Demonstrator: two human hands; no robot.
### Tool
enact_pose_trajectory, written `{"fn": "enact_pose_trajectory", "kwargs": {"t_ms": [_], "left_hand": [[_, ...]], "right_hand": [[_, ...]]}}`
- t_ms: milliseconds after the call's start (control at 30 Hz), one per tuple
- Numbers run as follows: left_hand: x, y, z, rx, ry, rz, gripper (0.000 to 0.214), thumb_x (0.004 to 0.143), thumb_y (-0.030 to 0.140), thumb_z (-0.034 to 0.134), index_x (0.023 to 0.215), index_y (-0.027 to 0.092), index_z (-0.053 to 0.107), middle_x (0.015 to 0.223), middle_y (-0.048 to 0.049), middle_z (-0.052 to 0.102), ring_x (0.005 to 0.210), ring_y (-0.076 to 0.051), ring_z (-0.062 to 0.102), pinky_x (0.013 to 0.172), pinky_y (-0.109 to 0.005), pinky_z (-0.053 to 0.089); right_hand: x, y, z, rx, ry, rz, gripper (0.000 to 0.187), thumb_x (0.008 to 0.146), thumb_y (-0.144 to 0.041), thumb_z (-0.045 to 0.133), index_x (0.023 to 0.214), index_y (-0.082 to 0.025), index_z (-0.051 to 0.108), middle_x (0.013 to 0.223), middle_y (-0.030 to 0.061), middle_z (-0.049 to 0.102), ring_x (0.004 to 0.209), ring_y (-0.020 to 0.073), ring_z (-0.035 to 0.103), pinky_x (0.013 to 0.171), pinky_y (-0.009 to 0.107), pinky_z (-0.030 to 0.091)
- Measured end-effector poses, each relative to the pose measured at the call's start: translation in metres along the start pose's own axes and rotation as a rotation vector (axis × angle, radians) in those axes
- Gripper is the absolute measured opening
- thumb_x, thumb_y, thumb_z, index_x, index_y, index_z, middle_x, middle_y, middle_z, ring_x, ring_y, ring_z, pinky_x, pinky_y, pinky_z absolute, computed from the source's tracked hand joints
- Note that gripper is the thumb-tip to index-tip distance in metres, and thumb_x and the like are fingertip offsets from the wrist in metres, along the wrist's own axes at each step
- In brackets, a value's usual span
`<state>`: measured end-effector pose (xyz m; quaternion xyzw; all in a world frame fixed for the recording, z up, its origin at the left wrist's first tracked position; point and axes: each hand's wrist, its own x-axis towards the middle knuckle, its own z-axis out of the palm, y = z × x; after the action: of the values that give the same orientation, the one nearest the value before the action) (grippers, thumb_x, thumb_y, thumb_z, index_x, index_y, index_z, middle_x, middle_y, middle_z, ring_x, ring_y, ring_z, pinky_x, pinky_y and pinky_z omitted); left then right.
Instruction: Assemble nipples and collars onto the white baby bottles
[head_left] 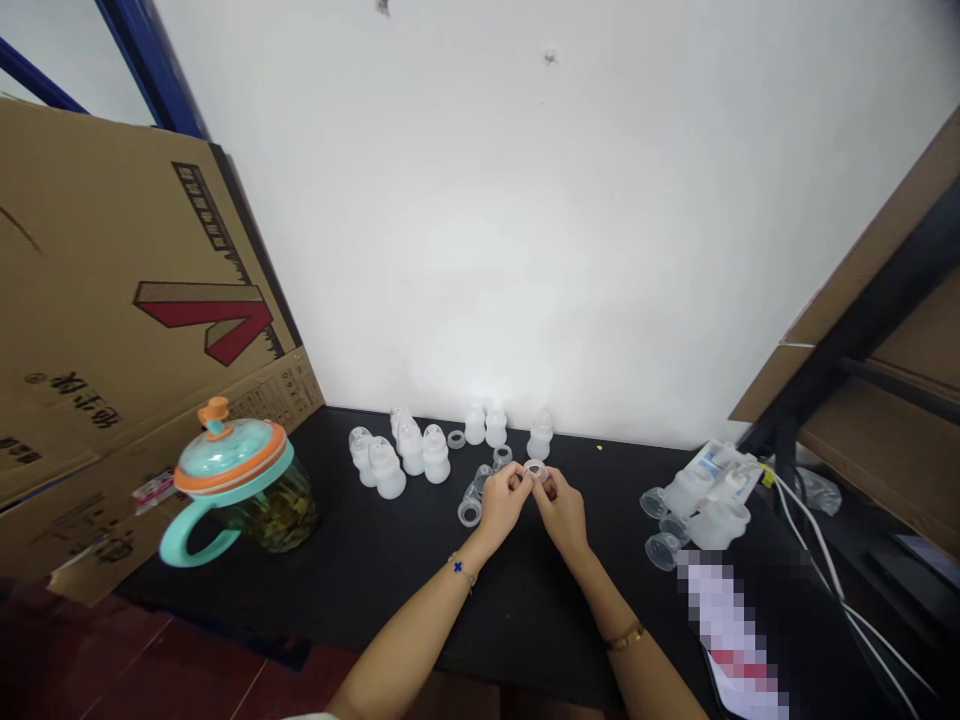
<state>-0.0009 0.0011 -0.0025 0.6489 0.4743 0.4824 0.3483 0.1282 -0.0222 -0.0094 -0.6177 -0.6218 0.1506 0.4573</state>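
My left hand (502, 506) and my right hand (564, 512) meet above the black table, both closed. Between their fingertips they pinch the edges of a whitish, translucent bottle ring (535, 467). Close by my left hand lie several similar clear rings, among them a ring with a dark opening (469, 512) and another ring (502, 456). Just behind my hands stands a white baby bottle (539, 438) with a clear cap. Further left, two bottles (485, 425) are side by side near the wall, and several capped baby bottles (405, 455) are grouped together.
A pitcher (247, 480) with a teal handle and orange-trimmed lid stands at left, by a large cardboard box (112, 260). At right are clear cups (663, 550), white bottle parts (716, 520), a phone (739, 650) and white cables (814, 520) beside a black frame.
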Motion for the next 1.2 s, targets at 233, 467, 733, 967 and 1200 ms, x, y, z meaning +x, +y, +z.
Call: {"fn": "enact_pose_trajectory", "kwargs": {"t_ms": [233,467,733,967,1200], "left_hand": [[0.0002,-0.0014,0.0004,0.015,0.006,-0.001,0.028,0.088,0.040,0.055,0.070,0.019,0.059,0.047,0.0069,0.043,0.046,-0.010,0.039,0.052,-0.025,0.025],[0.0003,-0.0028,0.0014,0.020,0.019,0.020,0.027,0.087,0.039,0.056,0.069,0.019,0.059,0.047,0.0070,0.042,0.047,-0.010,0.039,0.053,-0.025,0.025],[0.0000,-0.0006,-0.0007,0.015,0.011,0.016,0.029,0.088,0.040,0.055,0.069,0.019,0.059,0.048,0.0064,0.043,0.048,-0.010,0.040,0.053,-0.025,0.026],[0.0006,-0.0033,0.0008,0.016,0.019,0.012,0.029,0.087,0.040,0.055,0.068,0.019,0.058,0.047,0.0068,0.042,0.047,-0.010,0.039,0.053,-0.025,0.025],[0.0006,-0.0025,0.0006,0.013,0.021,0.014,0.026,0.086,0.038,0.056,0.069,0.019,0.060,0.048,0.0068,0.043,0.048,-0.010,0.039,0.053,-0.025,0.026]], "right_hand": [[0.0000,0.0013,0.0008,0.013,0.003,-0.006,0.040,0.091,-0.055,0.049,0.096,-0.019,0.066,0.061,-0.0009,0.059,0.053,0.0160,0.054,0.053,0.024,0.033],[-0.0015,-0.0004,-0.0008,0.021,0.008,-0.006,0.039,0.091,-0.055,0.049,0.094,-0.019,0.065,0.060,-0.0023,0.057,0.052,0.0149,0.052,0.053,0.024,0.032],[-0.0005,0.0000,0.0000,0.024,-0.002,0.013,0.038,0.091,-0.055,0.050,0.093,-0.020,0.065,0.060,-0.0024,0.057,0.053,0.0154,0.052,0.053,0.024,0.032],[-0.0007,0.0000,0.0003,0.014,0.014,-0.006,0.038,0.092,-0.054,0.050,0.093,-0.020,0.066,0.060,-0.0022,0.058,0.053,0.0147,0.052,0.053,0.023,0.032],[-0.0006,0.0004,0.0000,0.016,0.016,-0.022,0.041,0.092,-0.055,0.048,0.093,-0.018,0.066,0.059,-0.0016,0.059,0.051,0.0140,0.052,0.052,0.023,0.033]]}}
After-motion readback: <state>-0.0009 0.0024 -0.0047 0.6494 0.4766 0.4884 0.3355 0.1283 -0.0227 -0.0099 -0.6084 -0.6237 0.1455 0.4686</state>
